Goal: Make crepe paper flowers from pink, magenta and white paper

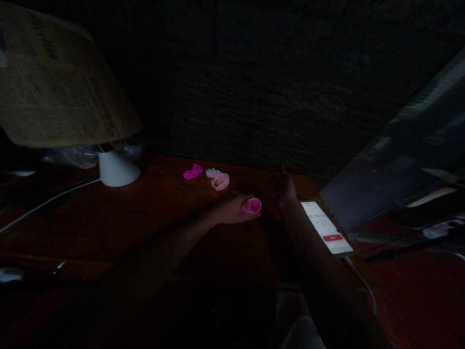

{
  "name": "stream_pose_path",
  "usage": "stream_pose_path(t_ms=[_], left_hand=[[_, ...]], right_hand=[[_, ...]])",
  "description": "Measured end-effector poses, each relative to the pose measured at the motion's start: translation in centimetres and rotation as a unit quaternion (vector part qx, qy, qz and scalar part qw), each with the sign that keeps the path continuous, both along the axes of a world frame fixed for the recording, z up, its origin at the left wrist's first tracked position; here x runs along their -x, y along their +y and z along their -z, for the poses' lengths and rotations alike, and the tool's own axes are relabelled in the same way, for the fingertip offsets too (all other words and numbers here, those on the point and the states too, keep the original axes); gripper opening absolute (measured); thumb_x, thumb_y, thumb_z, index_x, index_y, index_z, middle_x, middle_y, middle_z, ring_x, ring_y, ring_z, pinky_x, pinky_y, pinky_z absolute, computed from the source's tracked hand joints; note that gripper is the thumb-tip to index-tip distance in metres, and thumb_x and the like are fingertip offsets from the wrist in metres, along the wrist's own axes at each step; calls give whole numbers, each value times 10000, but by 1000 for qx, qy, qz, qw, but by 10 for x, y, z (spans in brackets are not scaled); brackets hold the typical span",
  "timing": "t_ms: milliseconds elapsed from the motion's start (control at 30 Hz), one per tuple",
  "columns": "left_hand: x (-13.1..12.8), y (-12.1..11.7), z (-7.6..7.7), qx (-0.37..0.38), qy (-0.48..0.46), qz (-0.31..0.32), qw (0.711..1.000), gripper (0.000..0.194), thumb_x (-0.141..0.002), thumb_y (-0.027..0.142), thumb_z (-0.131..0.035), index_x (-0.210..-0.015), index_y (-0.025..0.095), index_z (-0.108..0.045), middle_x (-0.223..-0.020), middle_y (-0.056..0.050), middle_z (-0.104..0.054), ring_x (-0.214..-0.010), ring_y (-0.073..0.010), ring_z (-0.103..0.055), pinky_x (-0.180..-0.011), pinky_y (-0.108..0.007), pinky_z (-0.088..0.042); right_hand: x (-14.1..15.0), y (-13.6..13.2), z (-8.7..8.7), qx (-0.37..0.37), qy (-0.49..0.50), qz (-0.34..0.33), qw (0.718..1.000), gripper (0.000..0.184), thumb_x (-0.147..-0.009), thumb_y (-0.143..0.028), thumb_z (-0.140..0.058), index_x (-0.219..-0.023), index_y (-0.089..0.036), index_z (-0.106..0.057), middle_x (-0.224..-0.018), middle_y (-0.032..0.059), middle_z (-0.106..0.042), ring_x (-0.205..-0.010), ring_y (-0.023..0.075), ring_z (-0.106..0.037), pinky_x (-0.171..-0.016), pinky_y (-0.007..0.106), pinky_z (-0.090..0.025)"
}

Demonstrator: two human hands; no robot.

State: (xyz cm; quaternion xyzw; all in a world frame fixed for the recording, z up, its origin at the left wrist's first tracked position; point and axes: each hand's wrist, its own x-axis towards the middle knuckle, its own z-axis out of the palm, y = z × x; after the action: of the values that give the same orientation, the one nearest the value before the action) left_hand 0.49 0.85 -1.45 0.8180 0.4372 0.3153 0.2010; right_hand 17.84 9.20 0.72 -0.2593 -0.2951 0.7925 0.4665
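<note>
The scene is very dark. My left hand (232,208) rests on a reddish wooden table (145,218) and is closed round a small pink soft piece (251,205), like a petal or scrap of cloth. My right hand (281,189) hovers just to its right, fingers dim and hard to read. Further back on the table lie a magenta piece (192,171), a white piece (212,172) and a pale pink piece (220,181).
A lit phone (327,227) with a cable lies at the table's right edge beside my right forearm. A white lamp base (116,169) with a printed paper shade (61,82) stands at the back left, its cord running left. A dark wall rises behind.
</note>
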Motion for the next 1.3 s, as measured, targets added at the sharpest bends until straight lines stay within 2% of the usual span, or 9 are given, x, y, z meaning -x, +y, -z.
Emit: stream_pose_path(t_ms=[167,267,433,633,800,967,1067,1167,1300], left_hand=[[0,3,2,-11,-24,1,1000,233,-786,388,-702,-761,174,-613,-752,-11,-675,-653,-131,-592,-604,-247,-418],[0,5,4,-30,-50,-11,998,182,-798,346,-691,-809,177,-624,-811,-20,-698,-711,-145,-623,-649,-256,-453],[2,10,5,-45,-102,-107,988,174,-825,338,-661,-872,172,-647,-852,-45,-719,-738,-169,-646,-669,-282,-488],[5,19,11,-68,-130,-175,974,193,-830,346,-661,-910,172,-637,-865,-47,-704,-771,-171,-638,-709,-289,-493],[6,21,12,-75,-123,-178,973,163,-828,308,-670,-906,173,-620,-876,-45,-691,-784,-170,-623,-727,-296,-485],[5,19,10,-65,-115,-165,977,141,-837,291,-661,-881,167,-609,-869,-42,-688,-772,-164,-612,-715,-294,-473],[5,18,9,-54,-115,-159,979,137,-840,290,-660,-868,166,-611,-862,-41,-687,-764,-163,-611,-707,-289,-464],[5,18,10,-56,-114,-154,980,145,-836,295,-666,-864,166,-606,-845,-35,-681,-750,-160,-606,-695,-286,-450],[5,18,10,-57,-114,-143,981,180,-824,324,-683,-852,169,-594,-833,-30,-673,-742,-160,-598,-686,-288,-443]], right_hand=[[9,-3,2,2,-28,16,999,623,-924,-584,-483,-461,-217,-283,-310,-76,-252,-272,59,-181,-276,186,-151],[13,0,3,36,-50,55,997,519,-934,-554,-486,-550,-205,-472,-360,-59,-410,-299,66,-345,-309,171,-291],[16,3,7,31,-73,40,996,173,-929,-193,-511,-803,-189,-629,-638,-27,-671,-581,87,-638,-516,162,-514],[14,-3,5,-22,-61,32,997,102,-783,-187,-742,-839,-213,-661,-684,-50,-686,-508,59,-583,-414,128,-432],[6,-4,-4,-4,8,43,999,211,-860,-330,-673,-686,-231,-606,-550,-71,-615,-503,80,-581,-624,248,-567],[1,0,-7,-6,13,59,998,475,-840,-407,-691,-502,-193,-434,-514,-36,-600,-464,67,-558,-387,148,-365],[0,-2,-8,-8,3,41,999,576,-888,-439,-617,-448,-197,-335,-366,-64,-430,-304,46,-345,-315,162,-244],[-1,-5,-9,-38,-4,29,999,654,-914,-551,-511,-425,-215,-238,-296,-72,-245,-271,54,-172,-285,196,-178],[0,-7,-7,-89,-18,46,995,657,-865,-655,-510,-444,-234,-232,-310,-71,-184,-292,66,-141,-278,217,-162]])
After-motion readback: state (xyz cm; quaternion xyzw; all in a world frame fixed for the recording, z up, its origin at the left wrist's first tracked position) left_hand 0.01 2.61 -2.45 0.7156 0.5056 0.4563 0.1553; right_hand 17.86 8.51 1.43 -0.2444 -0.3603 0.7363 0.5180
